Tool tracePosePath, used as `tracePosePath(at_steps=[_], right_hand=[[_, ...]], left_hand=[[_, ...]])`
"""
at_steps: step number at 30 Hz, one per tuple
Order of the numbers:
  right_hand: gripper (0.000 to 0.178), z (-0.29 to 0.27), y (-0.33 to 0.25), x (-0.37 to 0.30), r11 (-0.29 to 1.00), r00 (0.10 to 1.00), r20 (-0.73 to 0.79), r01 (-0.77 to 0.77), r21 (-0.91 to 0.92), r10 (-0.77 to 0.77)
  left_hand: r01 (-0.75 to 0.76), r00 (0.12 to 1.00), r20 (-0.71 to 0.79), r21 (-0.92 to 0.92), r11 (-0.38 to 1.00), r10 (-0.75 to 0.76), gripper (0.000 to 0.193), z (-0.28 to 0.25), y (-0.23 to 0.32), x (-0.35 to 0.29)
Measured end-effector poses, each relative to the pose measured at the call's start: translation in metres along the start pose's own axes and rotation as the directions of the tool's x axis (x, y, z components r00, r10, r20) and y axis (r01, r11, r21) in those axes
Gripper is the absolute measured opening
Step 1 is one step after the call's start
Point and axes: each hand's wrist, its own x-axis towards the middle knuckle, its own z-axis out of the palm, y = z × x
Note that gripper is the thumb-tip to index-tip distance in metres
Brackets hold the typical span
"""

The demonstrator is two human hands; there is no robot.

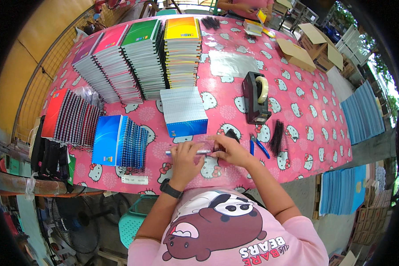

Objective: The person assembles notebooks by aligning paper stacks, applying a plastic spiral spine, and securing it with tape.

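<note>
Near the table's front edge, my left hand (186,160) closes over a narrow whitish-blue thing (203,151), seen edge-on and partly covered by the fingers. My right hand (230,150) is bent at its end, thumb and fingertips drawn together; what they pinch is hidden. A small black object (232,134) lies just beyond the right knuckles. Directly past both hands stands a block of blue-covered ruled pages (187,127), with small marks along its edge and no coil visible. To the left is a row of blue spiral notebooks (119,141).
Tall stacks of green (142,33) and yellow spiral notebooks (181,29) stand at the far left, with red notebooks (55,113) nearer. On the right lie a tape dispenser (255,99), blue-handled pliers (258,146) and black coils (277,138). Another person (246,6) works across the table.
</note>
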Motion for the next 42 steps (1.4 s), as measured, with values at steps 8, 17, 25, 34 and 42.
tracePosePath(at_steps=[8,17,25,34,42], right_hand=[[0.043,-0.013,0.023,-0.004,0.974,0.964,-0.155,-0.223,-0.038,0.215],[0.07,0.0,0.062,-0.031,0.852,0.98,-0.187,-0.157,-0.5,0.07],[0.052,-0.002,0.047,-0.026,0.931,0.965,-0.263,-0.106,-0.349,0.011],[0.05,0.004,0.048,-0.03,0.603,0.975,0.222,-0.182,0.776,0.009],[0.039,0.007,0.041,-0.019,0.557,0.966,0.251,-0.172,0.812,-0.067]], left_hand=[[-0.037,0.983,0.182,0.067,0.997,0.025,0.031,0.006,-0.004,-0.006],[-0.138,0.967,0.226,0.056,0.989,0.122,0.021,-0.002,-0.005,-0.007],[-0.102,0.951,0.299,0.056,0.993,0.081,0.02,-0.005,-0.008,-0.006],[-0.103,0.956,0.285,0.11,0.989,0.068,0.027,-0.02,-0.023,-0.016],[-0.107,0.973,0.211,0.065,0.992,0.091,0.025,-0.012,-0.019,-0.018]])
